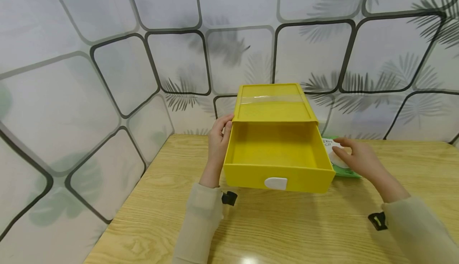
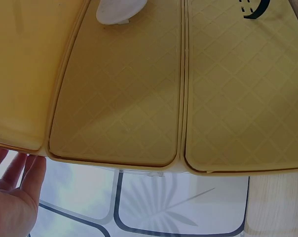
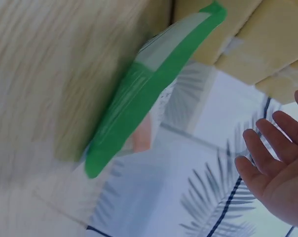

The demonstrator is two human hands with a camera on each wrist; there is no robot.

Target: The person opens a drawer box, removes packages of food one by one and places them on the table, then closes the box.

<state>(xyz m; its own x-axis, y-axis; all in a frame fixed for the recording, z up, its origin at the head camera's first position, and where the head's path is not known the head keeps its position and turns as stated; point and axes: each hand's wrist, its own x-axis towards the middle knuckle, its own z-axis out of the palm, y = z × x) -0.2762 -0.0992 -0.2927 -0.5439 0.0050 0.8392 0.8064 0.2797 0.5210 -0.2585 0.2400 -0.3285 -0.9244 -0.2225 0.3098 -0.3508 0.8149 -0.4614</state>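
A yellow drawer cabinet (image 1: 271,110) stands against the wall. Its top drawer (image 1: 247,176) is pulled out, with a white tab handle (image 1: 276,183) on the front and the bare yellow floor showing inside. My left hand (image 1: 219,142) rests along the cabinet's left side; in the left wrist view its extended fingertips touch the yellow edge. To the right lies a green and white packet (image 1: 342,171), partly behind the cabinet. Over the packet hovers my right hand (image 1: 360,158), fingers loosely extended. The right wrist view shows a gap between that hand and the packet (image 3: 134,108).
Lower yellow panels (image 2: 114,98) with a lattice pattern appear below the drawer, one bearing a white tab (image 2: 120,11). Clear tape (image 1: 270,99) crosses the cabinet's top. A patterned wall covering (image 1: 236,57) borders the wood-grain table (image 1: 143,220) behind and at left.
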